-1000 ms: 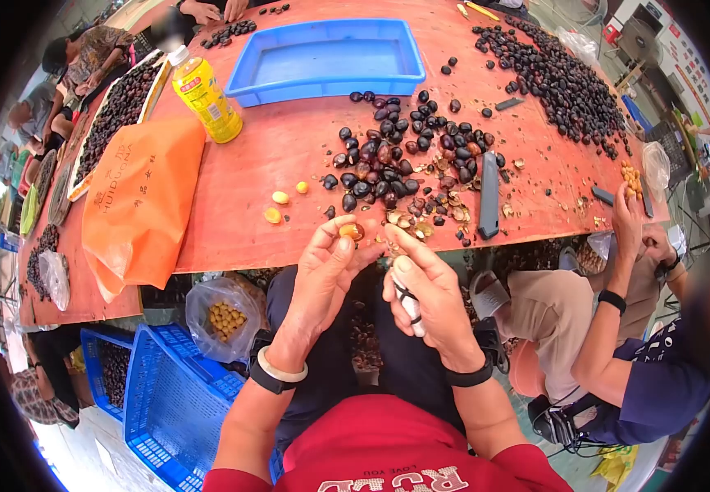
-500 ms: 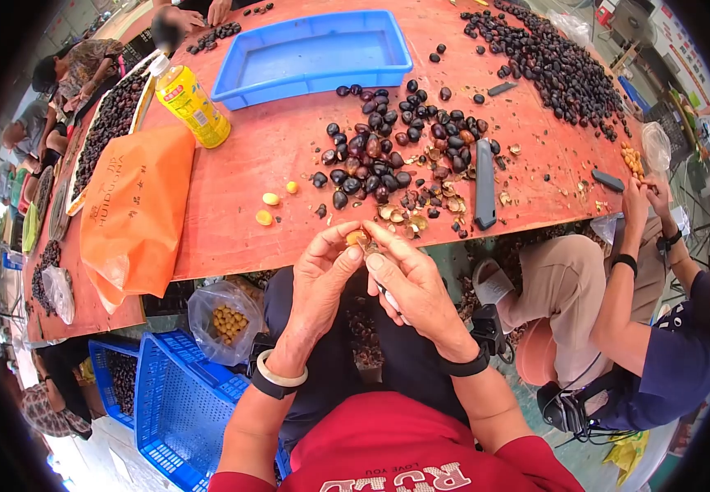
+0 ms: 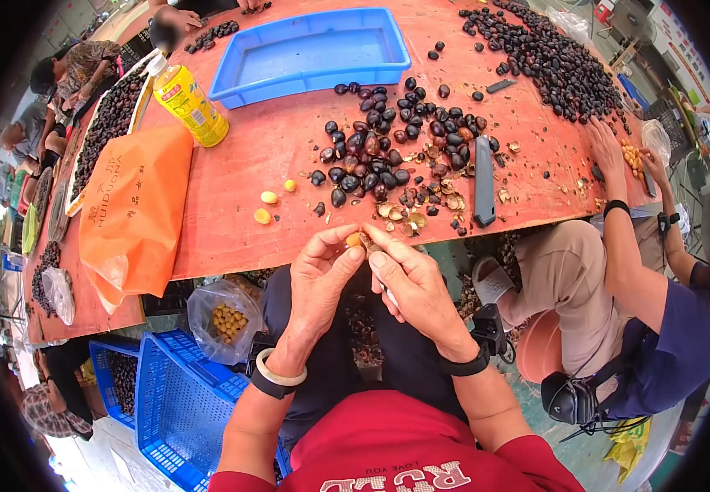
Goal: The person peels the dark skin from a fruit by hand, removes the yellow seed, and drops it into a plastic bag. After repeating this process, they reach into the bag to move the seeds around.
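Between the fingertips of my left hand (image 3: pixel 322 275) is a small orange-yellow kernel (image 3: pixel 354 240), held just off the table's front edge. My right hand (image 3: pixel 412 287) meets it there, pinching a brownish piece of shell (image 3: pixel 369 243) against the kernel, with a slim white-and-black tool (image 3: pixel 388 295) lying in its palm. Just beyond my hands are golden shell scraps (image 3: pixel 404 217) and a pile of dark nuts (image 3: pixel 371 156). Several yellow kernels (image 3: pixel 262 216) lie to the left of them.
A blue tray (image 3: pixel 310 53), a yellow bottle (image 3: pixel 188 102), an orange bag (image 3: pixel 134 213) and a grey bar (image 3: pixel 484 184) rest on the red table (image 3: pixel 240 176). Below are a bag of kernels (image 3: pixel 228 322) and blue crates (image 3: pixel 183 410). A co-worker (image 3: pixel 658 312) sits at right.
The co-worker at right has stretched one hand out to the large dark nut pile and now holds a dark tool in the other. My hands stay almost in place, still pinched together.
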`<state>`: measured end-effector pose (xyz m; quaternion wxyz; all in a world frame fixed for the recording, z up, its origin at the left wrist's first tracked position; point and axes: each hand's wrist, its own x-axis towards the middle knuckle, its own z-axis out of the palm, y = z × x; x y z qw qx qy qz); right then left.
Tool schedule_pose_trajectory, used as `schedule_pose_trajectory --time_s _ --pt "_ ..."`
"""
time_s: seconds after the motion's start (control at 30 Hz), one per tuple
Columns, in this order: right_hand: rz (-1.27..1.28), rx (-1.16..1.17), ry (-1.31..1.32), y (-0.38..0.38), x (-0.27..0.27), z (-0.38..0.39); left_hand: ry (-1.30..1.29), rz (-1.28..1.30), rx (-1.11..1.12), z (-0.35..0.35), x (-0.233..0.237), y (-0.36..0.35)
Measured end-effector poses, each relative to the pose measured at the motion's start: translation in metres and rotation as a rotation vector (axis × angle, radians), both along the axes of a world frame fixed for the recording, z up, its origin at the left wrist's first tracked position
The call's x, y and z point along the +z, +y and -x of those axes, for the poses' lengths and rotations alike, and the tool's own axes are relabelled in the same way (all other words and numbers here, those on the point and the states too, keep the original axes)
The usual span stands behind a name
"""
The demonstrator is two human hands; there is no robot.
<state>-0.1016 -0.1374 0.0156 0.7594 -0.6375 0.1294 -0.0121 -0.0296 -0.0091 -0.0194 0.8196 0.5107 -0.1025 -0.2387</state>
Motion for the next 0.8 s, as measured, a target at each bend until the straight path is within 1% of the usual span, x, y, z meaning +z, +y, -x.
schedule_pose_trajectory --time_s 0.13,0.23,0.27,0.33,0.37,0.43,0.47,0.53,0.57,0.63,0.7,0.77,0.8 --pt "0.073 -0.018 -0.044 0.001 -0.003 -0.001 -0.009 0.026 0.005 0.001 -0.001 0.001" --pt "0.049 -0.033 -0.047 0.001 -0.004 -0.001 -0.022 0.043 0.015 0.002 -0.001 0.001" --pt "0.051 -0.033 -0.049 0.001 -0.004 -0.001 -0.008 0.060 0.007 0.002 -0.001 0.001" --pt "0.131 -0.049 -0.063 0.002 -0.003 0.000 0.006 0.076 -0.003 0.001 0.000 0.002" --pt "0.133 -0.049 -0.063 0.002 -0.008 -0.001 0.055 0.074 -0.025 -0.001 -0.001 0.003" --pt "0.307 -0.098 -0.254 0.004 -0.018 -0.005 0.104 0.071 -0.045 -0.001 -0.003 0.004" --pt "0.306 -0.097 -0.255 0.002 -0.018 -0.004 0.070 0.106 -0.046 0.000 -0.005 0.004" --pt "-0.040 -0.092 0.013 -0.002 -0.005 -0.003 0.036 0.141 -0.047 0.001 -0.005 0.003" --pt "-0.040 -0.092 0.013 -0.003 -0.003 -0.003 0.064 0.166 -0.036 0.002 -0.002 0.001" --pt "-0.249 -0.114 0.025 -0.004 0.001 -0.004 0.092 0.190 -0.025 0.002 0.002 0.000" --pt "-0.244 -0.093 0.040 -0.005 0.005 0.000 0.100 0.165 0.007 0.001 0.003 -0.001" --pt "-0.240 -0.072 0.059 -0.006 0.004 0.002 0.085 0.125 -0.005 0.000 0.000 0.000" --pt "-0.124 -0.039 0.025 -0.006 0.003 0.003 0.065 0.086 -0.021 0.000 -0.001 0.001"
